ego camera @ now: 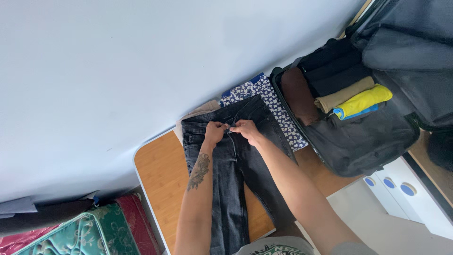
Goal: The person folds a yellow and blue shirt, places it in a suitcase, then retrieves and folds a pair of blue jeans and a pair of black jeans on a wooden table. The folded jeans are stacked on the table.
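While the dark jeans (236, 170) are lying flat on the wooden table (163, 177), their waistband fly is being pinched shut by the left hand (214, 132) and right hand (245, 130); fastening seems underway, with folding likely being called for afterwards.

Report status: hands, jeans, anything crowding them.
Left hand and right hand both pinching the waistband of the black jeans. Jeans flat on wooden table. Floral garment underneath; open suitcase alongside.
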